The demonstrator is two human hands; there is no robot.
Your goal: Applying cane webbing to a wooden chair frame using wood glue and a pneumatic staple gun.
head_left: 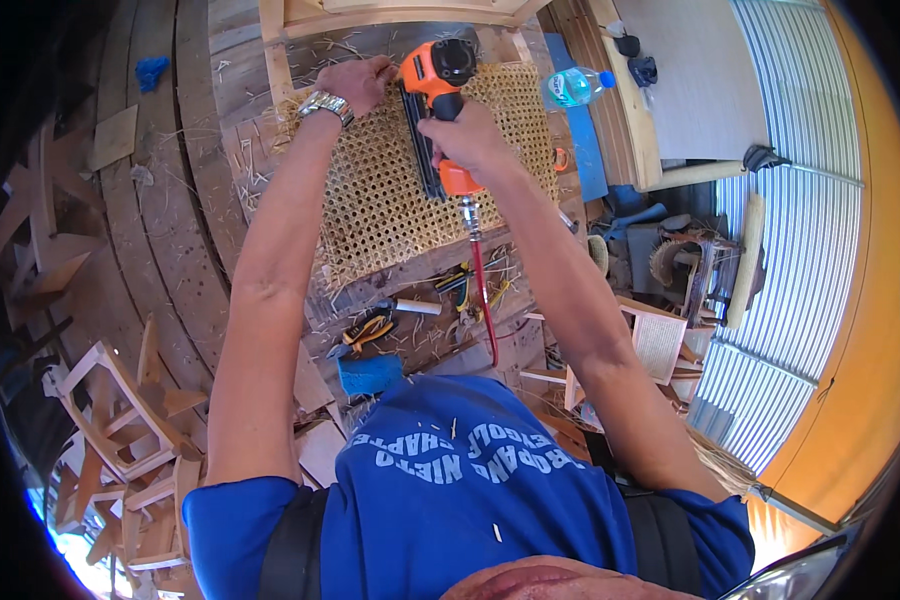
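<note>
A panel of woven cane webbing [370, 215] lies across a wooden frame on the workbench. My right hand [468, 138] is wrapped round the black grip of an orange and black air nail gun [432, 70], which stands over the middle of the webbing. A red air hose [483, 290] runs from a metal coupling at the tool's near end toward me. My left hand [358, 85], with a metal watch on the wrist, is at the webbing's far left edge. Its fingers are closed and pressed on that edge, close beside the gun's head; their tips are partly hidden.
Nearer me lie orange-handled pliers [368, 328], a blue sponge-like block [370, 375] and cane scraps. A water bottle [578, 87] lies right of the webbing. Wooden chair frames [120, 420] crowd the left floor. A light wooden frame [400, 18] borders the far side.
</note>
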